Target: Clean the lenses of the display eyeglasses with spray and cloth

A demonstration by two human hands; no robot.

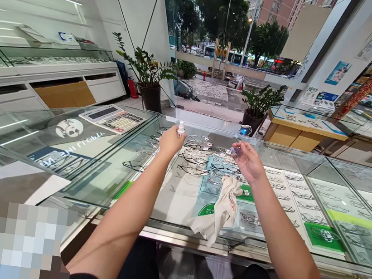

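My left hand [171, 142] is wrapped around a small white spray bottle [181, 129], whose nozzle top shows above my fingers. Its lower part is hidden by the hand. To the right, my right hand [249, 162] pinches a small clear piece with a faint bluish sheen [236, 152]; its exact kind cannot be made out. Both hands are above a glass display counter. A crumpled cream cleaning cloth [225, 204] lies on the glass between my forearms, one corner hanging over the front edge. Eyeglass frames [193, 159] show in rows beneath and between the hands.
A calculator [120, 120] lies on the counter at left. More eyeglasses [293, 195] fill the case at right. Potted plants [152, 82] stand beyond the counter, before the glass doors. A person, mostly blurred out, is at lower left by a white sheet [34, 181].
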